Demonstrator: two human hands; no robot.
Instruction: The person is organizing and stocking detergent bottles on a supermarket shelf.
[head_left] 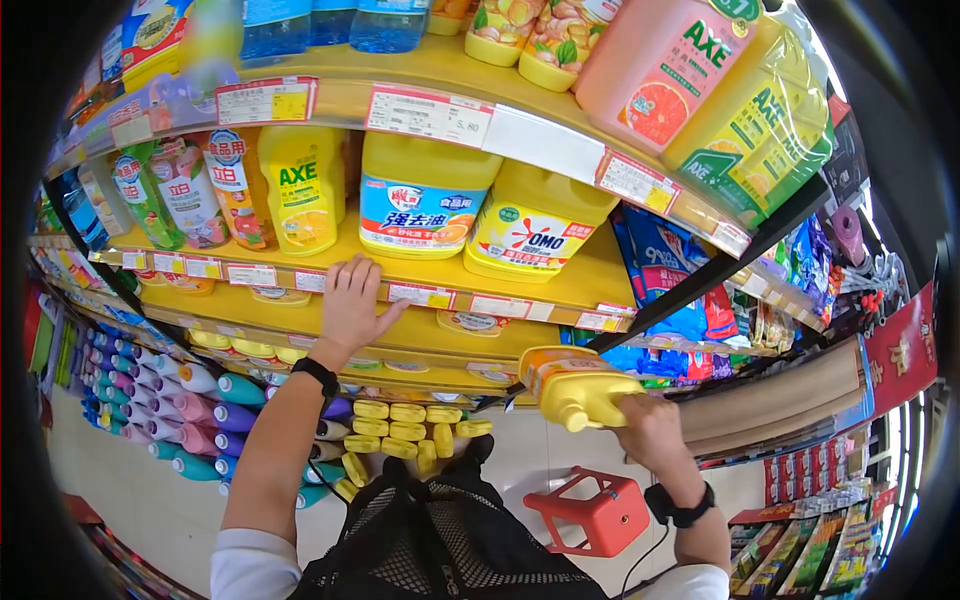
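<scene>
My right hand [652, 432] is wrapped round a yellow detergent bottle [580, 388] with an orange label. The bottle is tilted over, its cap end towards me, in front of the lower shelves. My left hand [354, 300] lies with outstretched fingers on the front edge of the yellow shelf [590, 270], holding nothing. Just behind it stand a large yellow jug [425, 205] with a blue and red label and a yellow OMO jug [535, 225]. To their left is a yellow AXE bottle [298, 195].
Several yellow-capped bottles [407, 431] stand on the floor by my feet, with rows of coloured bottles [185, 405] to their left. A red stool [610, 515] is at lower right. Large AXE jugs [665, 70] stand on the upper shelf.
</scene>
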